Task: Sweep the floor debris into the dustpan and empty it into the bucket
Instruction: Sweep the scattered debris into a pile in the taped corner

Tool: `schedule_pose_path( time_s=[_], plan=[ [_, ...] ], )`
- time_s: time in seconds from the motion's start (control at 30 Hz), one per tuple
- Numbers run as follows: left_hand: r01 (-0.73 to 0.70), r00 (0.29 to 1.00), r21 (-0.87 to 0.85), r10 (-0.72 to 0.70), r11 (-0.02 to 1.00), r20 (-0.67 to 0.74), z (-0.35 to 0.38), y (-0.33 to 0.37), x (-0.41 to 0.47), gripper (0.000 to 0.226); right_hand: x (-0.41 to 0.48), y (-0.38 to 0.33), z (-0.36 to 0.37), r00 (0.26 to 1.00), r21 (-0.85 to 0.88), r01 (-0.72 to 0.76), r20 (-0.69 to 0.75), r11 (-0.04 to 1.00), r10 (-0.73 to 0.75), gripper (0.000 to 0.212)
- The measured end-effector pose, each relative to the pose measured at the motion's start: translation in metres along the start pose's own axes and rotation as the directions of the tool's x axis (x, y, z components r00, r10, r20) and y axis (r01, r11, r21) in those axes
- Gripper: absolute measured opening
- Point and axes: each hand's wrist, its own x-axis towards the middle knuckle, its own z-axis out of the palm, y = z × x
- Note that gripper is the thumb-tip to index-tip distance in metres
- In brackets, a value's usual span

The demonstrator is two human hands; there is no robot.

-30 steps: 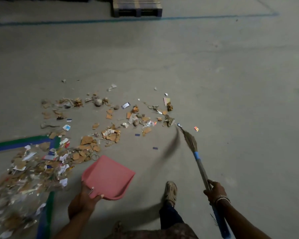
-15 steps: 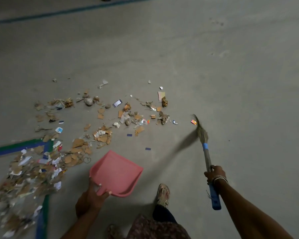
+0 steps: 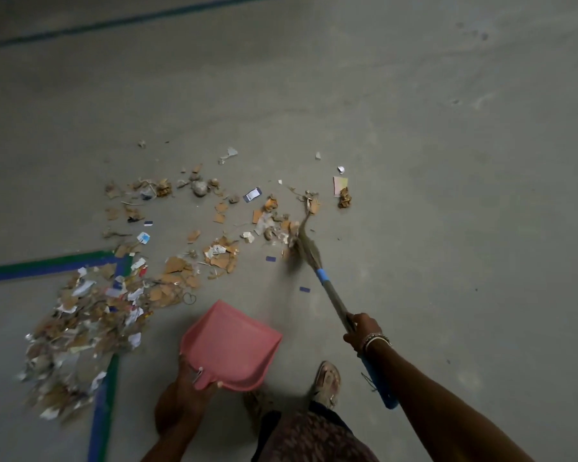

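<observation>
A pink dustpan (image 3: 231, 345) hangs low over the grey floor, and my left hand (image 3: 184, 391) grips its handle. My right hand (image 3: 362, 331) grips the shaft of a broom (image 3: 334, 301) with a blue handle end. Its straw head (image 3: 306, 243) lies among scattered cardboard and paper scraps (image 3: 221, 255) in the middle of the floor. A denser pile of debris (image 3: 80, 325) covers the floor at the left. No bucket is in view.
Blue and green tape lines (image 3: 44, 266) cross the floor at the left and run toward me (image 3: 104, 405). A dark line (image 3: 121, 21) runs across the far floor. My sandalled foot (image 3: 327, 381) stands just right of the dustpan.
The broom head swung left from the bare floor into the scattered scraps, pushing some leftward. The dustpan shifted slightly right with my left hand. The view tilted further down.
</observation>
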Motion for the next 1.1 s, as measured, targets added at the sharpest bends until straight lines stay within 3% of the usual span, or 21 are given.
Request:
schedule_pose_path(
  time_s=[0.17,0.33,0.57,0.77,0.9,1.1],
  plan=[
    [0.034,0.999,-0.05,-0.034,0.998,-0.01,0.0,-0.012,-0.004,0.113,-0.001,-0.028,0.024,0.991,0.04,0.079,0.104,0.996,-0.083,0.06],
    [0.034,0.999,-0.075,-0.033,0.997,0.021,0.001,-0.019,0.001,0.111,-0.023,-0.018,0.015,0.983,0.017,0.167,0.076,0.986,-0.168,0.065],
    [0.028,0.999,-0.139,-0.023,0.99,0.033,0.004,-0.029,0.026,0.116,-0.031,0.027,-0.015,0.988,0.086,-0.012,-0.154,0.996,0.025,0.065],
    [0.017,1.0,-0.149,-0.013,0.989,0.027,0.002,-0.046,0.062,0.117,-0.006,0.022,-0.013,0.919,0.038,-0.25,-0.304,0.967,0.25,0.046],
    [0.042,0.999,-0.188,-0.038,0.981,0.023,0.005,-0.065,0.085,0.113,0.015,-0.016,0.006,0.92,0.048,-0.276,-0.275,0.96,0.278,0.038],
    [0.126,0.992,-0.247,-0.118,0.961,0.049,0.005,-0.095,0.101,0.112,0.031,-0.088,0.069,0.986,-0.053,-0.161,-0.054,0.986,0.158,0.056]
  ],
)
